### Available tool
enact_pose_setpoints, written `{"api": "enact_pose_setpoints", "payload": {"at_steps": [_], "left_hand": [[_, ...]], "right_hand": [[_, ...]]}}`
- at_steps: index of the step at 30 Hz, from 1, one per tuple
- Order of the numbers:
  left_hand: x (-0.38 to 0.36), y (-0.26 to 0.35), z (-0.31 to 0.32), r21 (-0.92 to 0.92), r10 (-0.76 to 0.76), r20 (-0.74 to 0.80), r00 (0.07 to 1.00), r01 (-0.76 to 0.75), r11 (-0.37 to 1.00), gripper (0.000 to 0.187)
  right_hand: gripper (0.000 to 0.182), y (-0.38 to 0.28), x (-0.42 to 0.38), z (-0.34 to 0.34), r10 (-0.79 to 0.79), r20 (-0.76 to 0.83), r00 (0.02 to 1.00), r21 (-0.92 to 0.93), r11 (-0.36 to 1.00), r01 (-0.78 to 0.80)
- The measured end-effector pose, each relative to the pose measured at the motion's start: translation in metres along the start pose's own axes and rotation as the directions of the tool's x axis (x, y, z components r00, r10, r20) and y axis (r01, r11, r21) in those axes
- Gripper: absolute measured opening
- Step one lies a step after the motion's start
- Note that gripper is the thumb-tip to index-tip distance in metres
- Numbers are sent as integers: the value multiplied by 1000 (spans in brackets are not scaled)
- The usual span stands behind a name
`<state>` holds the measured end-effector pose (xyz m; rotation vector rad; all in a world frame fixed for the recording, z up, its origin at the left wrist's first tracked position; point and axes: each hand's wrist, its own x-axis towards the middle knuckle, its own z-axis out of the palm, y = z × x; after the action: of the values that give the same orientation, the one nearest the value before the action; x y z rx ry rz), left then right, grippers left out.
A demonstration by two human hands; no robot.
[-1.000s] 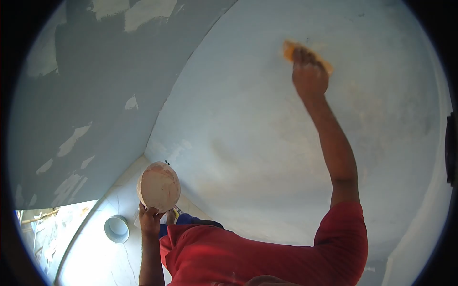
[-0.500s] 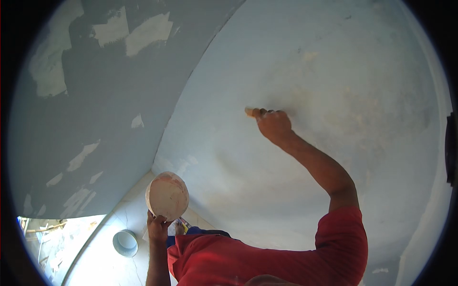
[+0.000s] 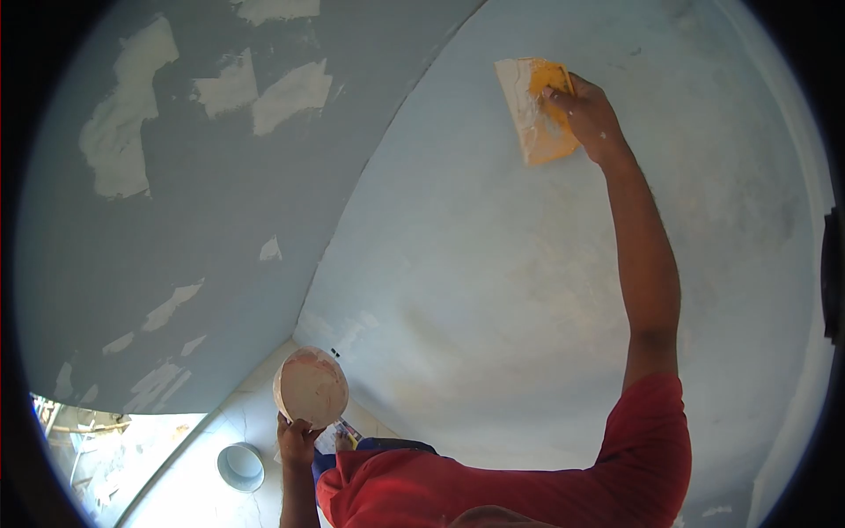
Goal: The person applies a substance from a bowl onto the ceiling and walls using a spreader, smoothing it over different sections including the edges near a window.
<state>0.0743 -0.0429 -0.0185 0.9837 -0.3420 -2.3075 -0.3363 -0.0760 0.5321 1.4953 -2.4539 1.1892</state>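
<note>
My right hand (image 3: 588, 114) is raised high at the upper right, closed on a yellow scraper (image 3: 554, 132). The scraper's broad face is turned to view, smeared with whitish paste, close to the pale blue-grey wall (image 3: 493, 264). Low at the left, my left hand (image 3: 297, 437) grips the near edge of a round bowl (image 3: 312, 389). Whitish and reddish residue coats the inside of the bowl, which is tilted towards the view.
A darker grey wall (image 3: 220, 194) with whitish patches meets the pale wall along a corner line. A bucket (image 3: 240, 466) stands on the light floor (image 3: 189, 480) at lower left. Debris (image 3: 88, 449) shows beyond an opening.
My right hand has moved up and to the right, and the scraper has turned from edge-on to show its broad face. The bowl appears slightly lower in view.
</note>
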Motion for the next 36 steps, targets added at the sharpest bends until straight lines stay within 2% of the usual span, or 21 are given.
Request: {"api": "enact_pose_setpoints", "payload": {"at_steps": [1, 2, 3, 5, 6, 8, 9, 13, 15, 16, 19, 21, 23, 24, 26, 29, 31, 32, 34, 35, 36], "left_hand": [[-1, 0, 5, -8, 7, -2, 1000, -7, 1000, 69], [-3, -1, 9, -15, 5, -7, 1000, -5, 1000, 69], [-6, -2, 10, -21, 3, -12, 1000, -3, 1000, 70], [-2, -11, 9, -24, 6, -12, 1000, -6, 1000, 70], [-1, -13, 8, -18, 6, -8, 1000, -6, 1000, 71], [0, -13, 9, -8, 3, -21, 1000, -3, 1000, 71], [-1, -14, 9, 5, -1, -37, 999, 1, 1000, 71], [-4, -14, 17, -25, -2, -37, 999, 1, 1000, 71], [-1, -15, 15, -32, -18, -43, 999, 17, 999, 71], [2, -15, 15, -27, -21, -35, 999, 20, 999, 71], [-7, -9, 15, -54, 6, -19, 1000, -7, 999, 70], [-27, -5, 20, -48, 47, 7, 999, -46, 998, 70], [-35, -11, 16, -82, 70, -7, 998, -71, 994, 70], [-36, -16, 14, -102, 81, -12, 997, -82, 991, 71], [-30, -37, 9, -102, 70, -65, 995, -76, 992, 71], [7, -50, 3, -83, 66, -102, 993, -75, 994, 71], [14, -46, 8, -68, 51, -90, 995, -57, 996, 72], [23, -40, 10, -85, 55, -75, 996, -61, 995, 72], [29, -32, 7, -105, 56, -58, 997, -62, 993, 72], [31, -32, 4, -98, 61, -43, 997, -65, 993, 72], [31, -33, 0, -96, 65, -35, 997, -69, 993, 72]], "right_hand": [[26, -12, -1, 1, -150, -33, 988, -440, 890, 120], [24, -20, 0, 4, -299, 2, 954, -789, 586, 185], [24, -16, 5, 10, -305, 9, 952, -787, 585, 195], [23, 10, 26, 27, -657, 235, 717, -942, 30, 336], [23, 20, 38, 37, -659, 239, 713, -940, 26, 340], [24, 40, 60, 59, -676, 478, 561, -879, -371, 301], [26, 51, 67, 67, -688, 488, 537, -872, -415, 260], [34, 90, 82, 85, -687, 384, 617, -918, -359, 171], [42, 121, 71, 98, -678, 414, 607, -896, -423, 137], [46, 141, 59, 115, -576, 430, 695, -886, -418, 201], [46, 132, 17, 135, -574, 502, 647, -864, -363, 348], [40, 110, 2, 137, -343, 496, 798, -868, -182, 461], [30, 86, 23, 107, -607, 410, 680, -912, -279, 301], [23, 79, 47, 89, -725, 337, 601, -942, -252, 223], [18, 85, 78, 66, -693, 173, 700, -985, -140, 105], [17, 133, 101, 83, -642, 127, 756, -992, -95, 86], [16, 149, 98, 109, -661, 201, 723, -976, -67, 210], [15, 144, 90, 123, -583, 162, 796, -984, -33, 177], [15, 159, 78, 148, -500, 317, 806, -948, -154, 277], [15, 171, 72, 156, -515, 390, 763, -921, -206, 332], [15, 168, 63, 158, -521, 391, 758, -920, -205, 334]]}}
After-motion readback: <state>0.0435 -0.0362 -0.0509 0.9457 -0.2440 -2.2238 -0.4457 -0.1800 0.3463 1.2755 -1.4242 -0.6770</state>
